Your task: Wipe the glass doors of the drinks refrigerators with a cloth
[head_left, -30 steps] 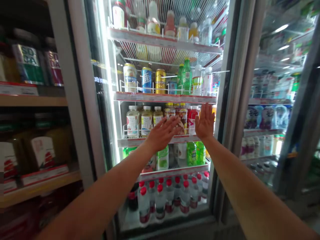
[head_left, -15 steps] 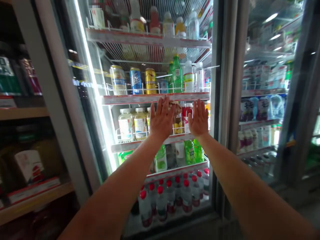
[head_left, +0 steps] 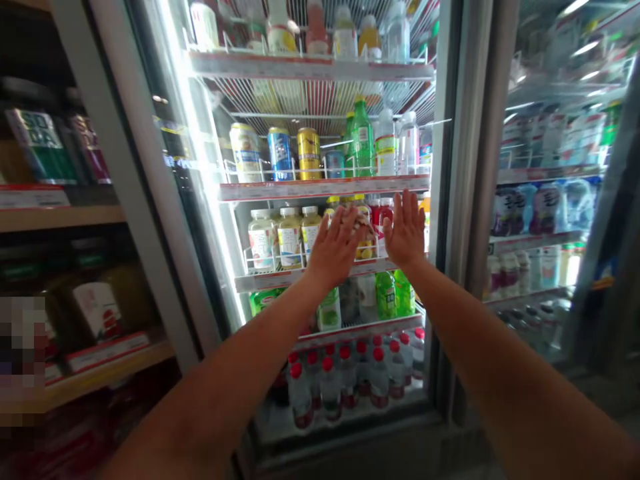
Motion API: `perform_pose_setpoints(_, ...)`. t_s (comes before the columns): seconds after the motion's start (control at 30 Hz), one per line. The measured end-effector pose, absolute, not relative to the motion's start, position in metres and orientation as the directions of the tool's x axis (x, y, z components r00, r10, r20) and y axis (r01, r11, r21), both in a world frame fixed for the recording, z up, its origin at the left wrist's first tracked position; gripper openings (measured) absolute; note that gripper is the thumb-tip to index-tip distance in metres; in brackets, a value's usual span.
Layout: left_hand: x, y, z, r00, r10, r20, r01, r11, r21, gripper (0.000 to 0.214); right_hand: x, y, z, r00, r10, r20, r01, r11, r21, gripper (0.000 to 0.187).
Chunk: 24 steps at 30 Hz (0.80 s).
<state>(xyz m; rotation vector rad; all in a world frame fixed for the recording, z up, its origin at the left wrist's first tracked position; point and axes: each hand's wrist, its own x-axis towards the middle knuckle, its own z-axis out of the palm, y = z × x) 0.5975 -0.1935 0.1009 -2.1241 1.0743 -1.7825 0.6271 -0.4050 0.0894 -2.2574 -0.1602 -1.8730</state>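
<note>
My left hand presses a crumpled, patterned cloth against the glass door of a lit drinks fridge. Most of the cloth is hidden beneath my fingers, with a rumpled edge showing at their right side. Just to the right, my right hand lies flat on the same pane, fingers stretched upward and nothing in it. Behind the glass, level with both hands, juice bottles stand on a wire-fronted shelf.
Cans and green bottles fill the shelf above. Red-capped water bottles crowd the bottom. A metal door frame separates this door from another fridge at right. Wooden shelves with bottles stand at left.
The view has shifted slightly, so the fridge appears further right and higher. My left hand with the cloth sits a little lower on the glass; my right hand stays flat on the pane.
</note>
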Motion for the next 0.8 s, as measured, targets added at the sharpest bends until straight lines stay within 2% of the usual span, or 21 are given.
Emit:
perform_pose_setpoints(0.07,0.597,-0.191,0.096,0.04,-0.752,0.658,-0.439,-0.604,-0.665,0.054,0.627,-0.406,0.089,0.198,-0.053,0.979,0.204,-0.974,-0.095,0.063)
perform_pose_setpoints(0.1,0.596,-0.19,0.098,0.053,-0.77,0.636,-0.446,-0.588,-0.675,0.054,0.627,-0.406,0.089,0.201,-0.056,0.978,0.199,-0.975,-0.097,0.063)
perform_pose_setpoints(0.13,0.595,-0.188,0.104,0.071,-0.752,0.656,-0.443,-0.613,-0.654,0.055,0.627,-0.407,0.089,0.203,-0.057,0.978,0.193,-0.976,-0.097,0.063)
perform_pose_setpoints(0.27,0.591,-0.187,0.124,0.143,-0.472,0.87,-0.397,-0.833,-0.386,0.058,0.631,-0.409,0.088,0.202,-0.043,0.978,0.186,-0.979,-0.082,0.064)
perform_pose_setpoints(0.3,0.591,-0.188,0.122,0.148,-0.46,0.876,-0.398,-0.838,-0.373,0.057,0.632,-0.409,0.087,0.198,-0.044,0.979,0.186,-0.979,-0.082,0.064)
perform_pose_setpoints(0.33,0.592,-0.189,0.117,0.144,-0.495,0.857,-0.409,-0.818,-0.403,0.056,0.633,-0.409,0.087,0.193,-0.044,0.98,0.187,-0.979,-0.08,0.064)
perform_pose_setpoints(0.43,0.595,-0.19,0.103,0.108,-0.706,0.7,-0.451,-0.662,-0.598,0.054,0.634,-0.411,0.086,0.183,-0.021,0.983,0.186,-0.981,-0.056,0.066)
perform_pose_setpoints(0.5,0.596,-0.186,0.104,0.092,-0.73,0.677,-0.432,-0.642,-0.633,0.055,0.633,-0.412,0.085,0.181,0.006,0.984,0.183,-0.983,-0.027,0.067)
perform_pose_setpoints(0.53,0.595,-0.184,0.108,0.087,-0.683,0.725,-0.404,-0.689,-0.601,0.054,0.633,-0.413,0.084,0.181,0.017,0.983,0.182,-0.983,-0.016,0.068)
perform_pose_setpoints(0.63,0.594,-0.179,0.118,0.058,-0.424,0.904,-0.321,-0.865,-0.385,0.05,0.632,-0.414,0.083,0.184,0.034,0.982,0.182,-0.983,0.0,0.069)
perform_pose_setpoints(0.67,0.593,-0.179,0.116,0.05,-0.371,0.927,-0.311,-0.888,-0.339,0.049,0.631,-0.414,0.083,0.185,0.035,0.982,0.182,-0.983,0.001,0.069)
perform_pose_setpoints(0.7,0.594,-0.179,0.112,0.043,-0.374,0.926,-0.316,-0.885,-0.343,0.049,0.631,-0.414,0.083,0.185,0.036,0.982,0.182,-0.983,0.002,0.069)
perform_pose_setpoints(0.73,0.594,-0.18,0.107,0.037,-0.447,0.894,-0.334,-0.849,-0.41,0.049,0.631,-0.414,0.082,0.184,0.036,0.982,0.182,-0.983,0.002,0.068)
perform_pose_setpoints(0.8,0.596,-0.181,0.097,0.021,-0.696,0.717,-0.383,-0.668,-0.638,0.049,0.63,-0.413,0.082,0.178,0.034,0.983,0.185,-0.983,0.001,0.069)
